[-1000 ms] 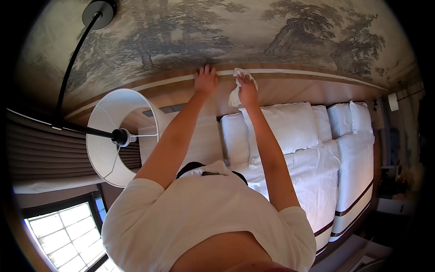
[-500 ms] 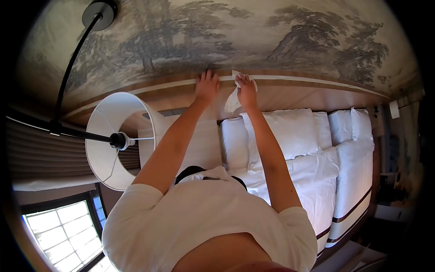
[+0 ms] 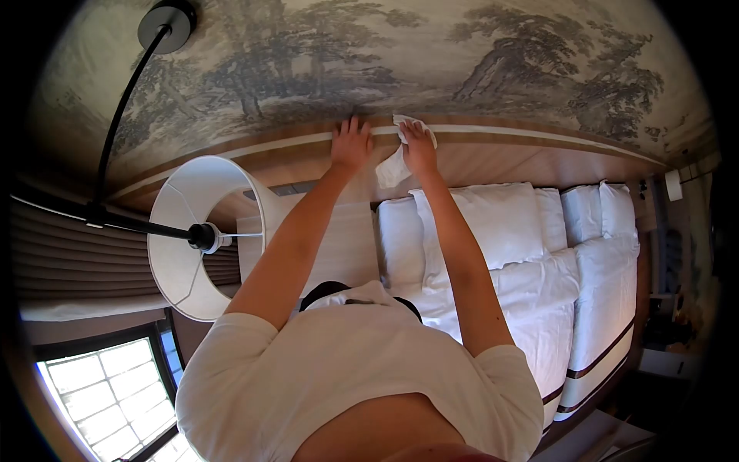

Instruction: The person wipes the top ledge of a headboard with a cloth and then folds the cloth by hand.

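My left hand [image 3: 352, 146] rests on the top edge of the wooden headboard [image 3: 493, 158], fingers apart and holding nothing. Just to its right, my right hand [image 3: 419, 152] presses a white cloth [image 3: 393, 170] onto that same ledge, fingers bent over it. One end of the cloth sticks up past the fingertips toward the wall, while the other hangs down the headboard's front. Part of it is hidden under the hand.
A white lampshade [image 3: 171, 231] on a black arm [image 3: 123, 115] hangs close by my left arm. Below the headboard are a pale bedside surface [image 3: 346, 239] and beds with white pillows [image 3: 485, 223]. A mural wall [image 3: 308, 61] rises behind the ledge.
The hanging end of the cloth has swung slightly left and bunched up a little. My right hand has shifted only slightly on the ledge; my left hand stays in place.
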A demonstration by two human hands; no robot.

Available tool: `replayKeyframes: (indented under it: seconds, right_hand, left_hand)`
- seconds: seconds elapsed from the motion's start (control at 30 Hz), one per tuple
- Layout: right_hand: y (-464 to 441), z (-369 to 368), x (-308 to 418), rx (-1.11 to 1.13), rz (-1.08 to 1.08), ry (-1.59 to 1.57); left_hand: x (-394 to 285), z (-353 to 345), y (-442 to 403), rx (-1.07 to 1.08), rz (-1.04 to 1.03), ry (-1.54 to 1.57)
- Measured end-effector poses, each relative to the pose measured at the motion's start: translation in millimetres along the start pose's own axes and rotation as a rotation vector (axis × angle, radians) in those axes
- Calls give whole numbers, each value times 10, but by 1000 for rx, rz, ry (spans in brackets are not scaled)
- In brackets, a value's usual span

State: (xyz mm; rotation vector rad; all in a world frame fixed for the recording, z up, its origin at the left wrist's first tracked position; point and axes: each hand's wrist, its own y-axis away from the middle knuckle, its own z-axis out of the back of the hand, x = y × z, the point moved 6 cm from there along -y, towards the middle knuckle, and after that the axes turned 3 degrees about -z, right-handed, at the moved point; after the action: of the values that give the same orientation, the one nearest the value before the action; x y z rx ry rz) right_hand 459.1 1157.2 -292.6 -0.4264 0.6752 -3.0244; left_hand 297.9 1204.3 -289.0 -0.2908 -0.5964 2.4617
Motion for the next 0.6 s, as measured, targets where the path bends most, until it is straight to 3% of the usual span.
replayKeyframes:
  seconds: [0.6]
  right_hand:
    - [112, 59, 111, -16, -28, -14]
  left_hand:
    - [10, -17, -16, -17, -4, 13]
